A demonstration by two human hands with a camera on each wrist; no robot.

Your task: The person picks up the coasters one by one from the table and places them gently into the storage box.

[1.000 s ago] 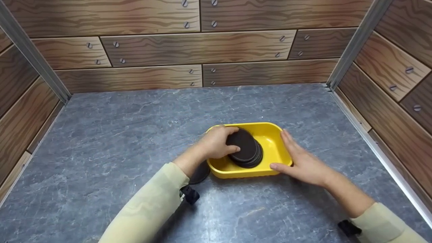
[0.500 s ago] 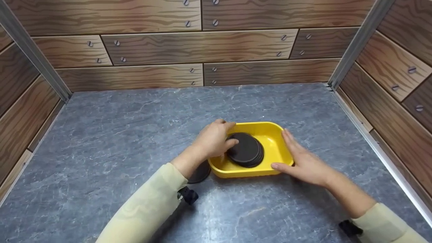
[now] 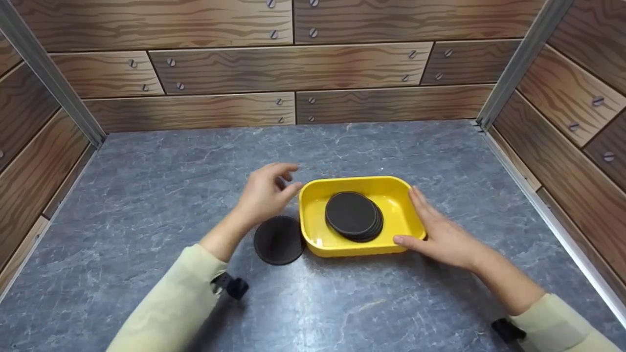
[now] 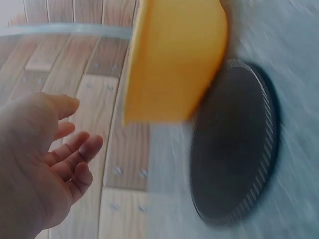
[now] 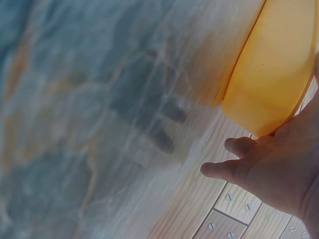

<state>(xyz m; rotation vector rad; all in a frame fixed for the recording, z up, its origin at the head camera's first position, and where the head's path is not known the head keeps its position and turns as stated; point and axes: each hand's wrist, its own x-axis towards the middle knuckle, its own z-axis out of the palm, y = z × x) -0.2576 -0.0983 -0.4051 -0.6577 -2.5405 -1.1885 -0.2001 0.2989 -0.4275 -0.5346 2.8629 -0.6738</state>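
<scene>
A yellow plastic tray holds a stack of round black coasters with stitched edges. One more black coaster lies on the table against the tray's left side; the left wrist view shows this coaster large, its stitched rim blurred. My left hand hovers above and behind the loose coaster, left of the tray, fingers loosely bent and holding nothing. My right hand rests along the tray's right end, thumb on the front rim and straight fingers against the outer wall.
Grey marbled tabletop surrounds the tray. Wood-patterned panels wall in the back and both sides, with metal corner posts. Dark straps with small devices sit at both sleeves' cuffs.
My left hand has let go of the top coaster, which now lies on the stack, and has moved left out of the tray, uncovering the loose coaster. The right hand stays put.
</scene>
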